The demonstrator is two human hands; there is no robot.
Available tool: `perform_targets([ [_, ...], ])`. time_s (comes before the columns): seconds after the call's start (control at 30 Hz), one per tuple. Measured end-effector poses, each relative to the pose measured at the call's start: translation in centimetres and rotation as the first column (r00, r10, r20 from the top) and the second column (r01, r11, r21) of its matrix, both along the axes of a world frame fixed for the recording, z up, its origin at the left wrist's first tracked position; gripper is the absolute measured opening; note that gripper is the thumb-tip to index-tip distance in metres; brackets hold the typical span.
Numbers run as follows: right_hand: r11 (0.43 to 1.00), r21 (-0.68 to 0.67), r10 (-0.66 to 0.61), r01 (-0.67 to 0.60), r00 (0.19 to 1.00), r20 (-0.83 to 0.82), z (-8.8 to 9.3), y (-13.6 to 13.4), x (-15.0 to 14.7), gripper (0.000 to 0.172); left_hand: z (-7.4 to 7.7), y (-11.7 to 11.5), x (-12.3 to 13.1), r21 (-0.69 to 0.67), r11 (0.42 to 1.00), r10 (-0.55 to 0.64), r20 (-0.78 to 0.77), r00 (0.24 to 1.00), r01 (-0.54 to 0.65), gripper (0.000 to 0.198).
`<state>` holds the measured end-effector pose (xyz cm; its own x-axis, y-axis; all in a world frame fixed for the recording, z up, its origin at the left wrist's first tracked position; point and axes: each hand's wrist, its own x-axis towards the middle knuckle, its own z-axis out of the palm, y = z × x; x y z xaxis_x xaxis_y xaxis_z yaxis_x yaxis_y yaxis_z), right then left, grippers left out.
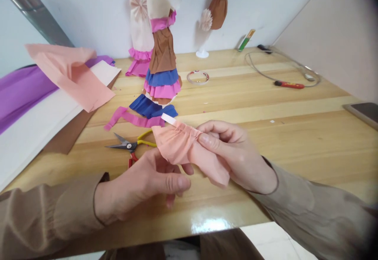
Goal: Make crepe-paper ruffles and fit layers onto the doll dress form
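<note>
A peach strip of crepe paper, gathered into pleats along its top edge, hangs above the table's front part. My right hand pinches that gathered edge between thumb and fingers. A narrow white strip, perhaps tape, sticks out from the pleats at the upper left. Below the paper's left side, my left hand is open, thumb apart from the partly hidden fingers. Scissors with yellow and red handles lie just beyond it. Behind the paper are a pink crepe strip and a blue pleated piece.
Peach, white and purple sheets are piled at the left. Layered paper dresses stand against the wall. A bracelet-like ring, a green-labelled tube, a red-handled cable and a phone-like slab lie farther right.
</note>
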<state>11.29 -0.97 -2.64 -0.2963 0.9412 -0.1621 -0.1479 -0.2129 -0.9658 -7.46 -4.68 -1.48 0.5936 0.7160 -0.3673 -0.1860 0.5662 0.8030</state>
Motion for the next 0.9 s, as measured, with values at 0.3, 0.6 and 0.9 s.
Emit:
perform_targets([
  [0.3, 0.976, 0.206, -0.102, 0.078, 0.989, 0.108, -0.4, 0.3, 0.1, 0.016, -0.7, 0.1, -0.4, 0.066, 0.993, 0.112, -0.274, 0.955, -0.097, 0.043],
  [0.6, 0.956, 0.260, -0.180, 0.134, 0.970, 0.161, -0.6, 0.7, 0.3, 0.017, 0.7, 0.7, 0.1, 0.262, 0.965, 0.122, -0.474, 0.872, 0.007, 0.033],
  [0.9, 0.903, 0.318, 0.142, -0.289, 0.899, 0.414, 1.2, 2.5, 0.9, 0.023, 4.0, 0.8, -2.4, 0.930, 0.363, 0.522, -0.252, 0.815, 0.055, 0.029],
])
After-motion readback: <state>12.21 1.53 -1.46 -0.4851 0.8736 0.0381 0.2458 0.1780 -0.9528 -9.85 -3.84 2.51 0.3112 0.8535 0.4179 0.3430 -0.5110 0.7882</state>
